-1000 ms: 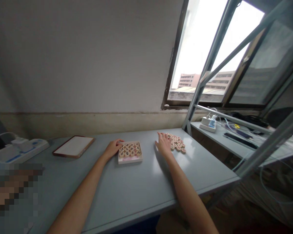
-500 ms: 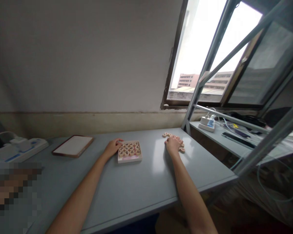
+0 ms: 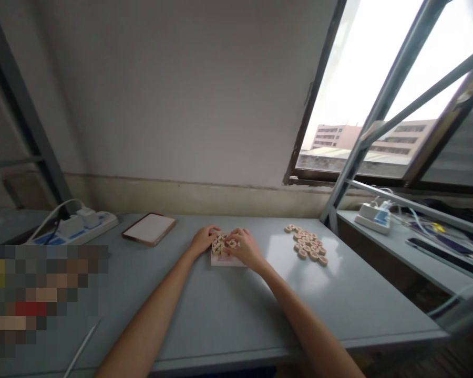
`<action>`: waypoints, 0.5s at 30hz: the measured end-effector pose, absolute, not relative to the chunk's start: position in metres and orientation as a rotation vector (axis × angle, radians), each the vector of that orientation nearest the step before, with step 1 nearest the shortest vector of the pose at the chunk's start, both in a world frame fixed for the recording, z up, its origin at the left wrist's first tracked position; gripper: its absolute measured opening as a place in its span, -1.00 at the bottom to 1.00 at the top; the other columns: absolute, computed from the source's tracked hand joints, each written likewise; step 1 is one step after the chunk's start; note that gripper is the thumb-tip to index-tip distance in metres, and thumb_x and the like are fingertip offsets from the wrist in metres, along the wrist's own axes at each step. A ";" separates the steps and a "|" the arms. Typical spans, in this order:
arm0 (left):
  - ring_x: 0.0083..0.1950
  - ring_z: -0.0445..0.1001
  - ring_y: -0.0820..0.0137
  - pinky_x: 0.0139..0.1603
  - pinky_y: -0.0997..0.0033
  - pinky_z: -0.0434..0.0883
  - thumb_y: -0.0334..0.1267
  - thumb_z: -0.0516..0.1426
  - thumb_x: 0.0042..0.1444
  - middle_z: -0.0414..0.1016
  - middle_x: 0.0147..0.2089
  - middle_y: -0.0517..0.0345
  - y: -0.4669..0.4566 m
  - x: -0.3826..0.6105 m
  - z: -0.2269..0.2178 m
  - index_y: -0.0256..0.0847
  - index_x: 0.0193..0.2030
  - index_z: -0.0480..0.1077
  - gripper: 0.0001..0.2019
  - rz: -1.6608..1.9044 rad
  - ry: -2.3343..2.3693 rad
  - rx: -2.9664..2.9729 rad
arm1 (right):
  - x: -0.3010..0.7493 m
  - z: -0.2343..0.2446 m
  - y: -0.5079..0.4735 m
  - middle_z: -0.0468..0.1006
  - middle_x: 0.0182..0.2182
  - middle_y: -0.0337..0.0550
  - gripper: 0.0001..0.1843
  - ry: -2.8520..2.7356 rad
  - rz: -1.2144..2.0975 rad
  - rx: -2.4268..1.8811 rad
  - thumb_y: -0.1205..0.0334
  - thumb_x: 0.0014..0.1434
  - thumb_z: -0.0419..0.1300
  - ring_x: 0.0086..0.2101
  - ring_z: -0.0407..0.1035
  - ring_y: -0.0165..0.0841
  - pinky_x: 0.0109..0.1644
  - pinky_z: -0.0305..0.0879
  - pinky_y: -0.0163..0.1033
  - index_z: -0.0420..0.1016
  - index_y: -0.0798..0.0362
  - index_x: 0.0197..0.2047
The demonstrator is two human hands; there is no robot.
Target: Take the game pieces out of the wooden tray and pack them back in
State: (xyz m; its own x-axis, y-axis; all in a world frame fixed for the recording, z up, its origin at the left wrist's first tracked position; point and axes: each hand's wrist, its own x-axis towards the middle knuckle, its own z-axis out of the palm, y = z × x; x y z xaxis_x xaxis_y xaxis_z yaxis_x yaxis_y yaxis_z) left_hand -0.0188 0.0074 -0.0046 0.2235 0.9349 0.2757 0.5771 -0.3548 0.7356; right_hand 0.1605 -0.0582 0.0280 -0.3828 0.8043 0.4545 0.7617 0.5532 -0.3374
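A shallow white box (image 3: 229,261) stands on the desk between my hands, with round Chinese chess pieces (image 3: 217,249) laid face up inside it. My left hand (image 3: 205,240) grips the box at its left side, fingers bent over the far corner. Over the right part of the box, my right hand (image 3: 247,250) has its fingers curled down around a chess piece (image 3: 233,244). That hand hides the box's right side. To the right, several loose chess pieces (image 3: 308,243) lie bunched on the desk.
A flat white-topped lid or tray (image 3: 150,229) with a brown rim lies at the left. Behind it is a power strip (image 3: 98,223) with plugs. A pixelated patch covers the near left. Metal bed-frame posts (image 3: 341,197) rise at the right, beside another desk with cables.
My right hand has moved left from the loose pieces to the box, uncovering the bunch. My left hand stays at the box. The view has turned left.
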 end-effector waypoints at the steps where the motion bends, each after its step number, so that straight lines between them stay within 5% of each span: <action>1: -0.39 0.40 0.48 -0.35 0.55 0.28 -0.33 -0.01 -0.06 0.49 -0.36 0.11 0.007 -0.019 -0.005 -0.27 -0.21 0.40 -0.73 0.980 1.385 2.015 | 0.154 0.027 -0.062 0.39 -0.22 -0.19 -0.65 -2.242 0.101 -1.244 -0.01 -0.05 0.21 -0.18 0.19 -0.30 -0.13 0.09 -0.23 0.43 -0.11 -0.16; 5: -0.40 0.40 0.49 -0.37 0.56 0.27 -0.34 -0.01 -0.06 0.49 -0.38 0.13 0.006 -0.018 -0.005 -0.27 -0.20 0.40 -0.72 0.968 1.401 2.019 | 0.152 0.026 -0.069 0.37 -0.14 -0.18 -0.48 -2.202 0.063 -1.318 -0.01 -0.03 0.19 -0.11 0.15 -0.26 -0.12 0.06 -0.18 0.25 -0.12 0.02; 10: -0.45 0.38 0.49 -0.41 0.56 0.26 -0.35 -0.01 -0.06 0.48 -0.44 0.15 0.006 -0.018 -0.003 -0.26 -0.20 0.40 -0.71 0.935 1.429 2.022 | 0.164 0.026 -0.068 0.37 -0.17 -0.19 -0.71 -2.199 -0.001 -1.360 0.01 0.09 0.07 -0.14 0.15 -0.27 -0.14 0.03 -0.17 0.38 -0.14 -0.12; 15: -0.45 0.37 0.49 -0.42 0.57 0.24 -0.34 -0.01 -0.07 0.48 -0.43 0.15 0.006 -0.018 -0.003 -0.26 -0.21 0.41 -0.72 0.955 1.422 2.016 | 0.159 0.024 -0.072 0.31 -0.09 -0.23 -0.74 -2.348 0.052 -1.242 -0.02 0.09 0.06 -0.07 0.10 -0.26 -0.10 0.02 -0.16 0.39 -0.28 -0.12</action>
State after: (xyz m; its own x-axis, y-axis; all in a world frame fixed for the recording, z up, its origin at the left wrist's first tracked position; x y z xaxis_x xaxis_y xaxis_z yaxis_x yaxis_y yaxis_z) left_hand -0.0178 0.0064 -0.0026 0.2121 0.9417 0.2613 0.5984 -0.3365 0.7271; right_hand 0.1586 -0.0721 0.0238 -0.4728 0.7879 0.3946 0.7696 0.5873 -0.2504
